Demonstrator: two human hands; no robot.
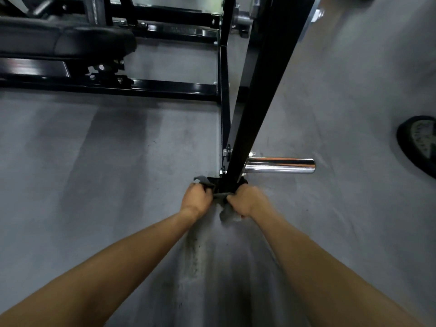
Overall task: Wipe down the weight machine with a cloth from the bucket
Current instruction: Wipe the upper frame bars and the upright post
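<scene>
Cloth: a dark grey rag (223, 202) is wrapped around the foot of the black steel upright post (257, 95) of the weight machine, low near the grey floor (99, 166).
Left hand (197, 199): fingers are curled tight on the rag's left end.
Right hand (246, 201): fingers are clenched on its right end.
Right of post: a chrome plate peg (280, 165) is seen.
Far left: a black padded bench (61, 38) is seen.

No text, label, brand or number can be read anywhere on the weight machine (259, 90). Pale markings on the dark disc (422, 142) at the floor's right edge are too blurred to read.
</scene>
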